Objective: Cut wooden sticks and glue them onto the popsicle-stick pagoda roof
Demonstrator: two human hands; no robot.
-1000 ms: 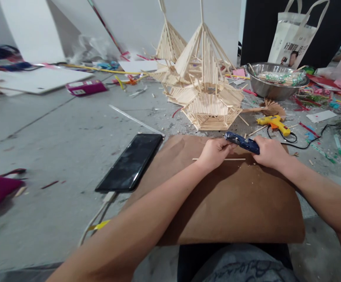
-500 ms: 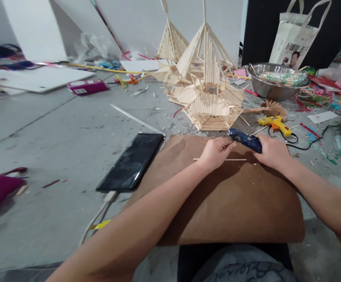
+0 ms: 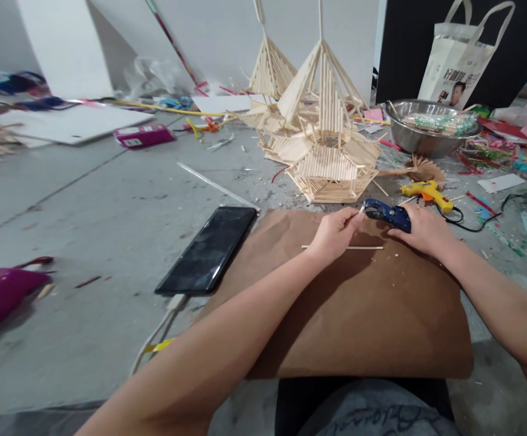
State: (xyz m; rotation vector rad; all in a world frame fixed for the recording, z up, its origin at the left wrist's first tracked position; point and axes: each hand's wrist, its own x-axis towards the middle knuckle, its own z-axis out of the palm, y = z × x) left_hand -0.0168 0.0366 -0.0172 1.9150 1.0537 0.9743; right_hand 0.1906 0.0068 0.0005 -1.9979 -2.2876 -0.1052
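Note:
In the head view my right hand is closed around blue pruning shears. Their jaws point left and stand apart. Just left of the jaws, my left hand pinches a short pale wooden stick, mostly hidden by the fingers. Below that hand a thin wooden stick lies across the brown board, partly covered by the wrist. Beyond the board's far edge stands a pavilion-like model built of wooden sticks, with a pointed roof.
A black phone on a cable lies by the board's left edge. To the right are a yellow glue gun with its cord and a metal bowl of wrapped sticks. A second model stands behind. Purple packets and scraps litter the floor.
The shears' jaws have parted and sit a little farther right, off the left fingers. More of the short stick's tip shows. The whole view has shifted slightly.

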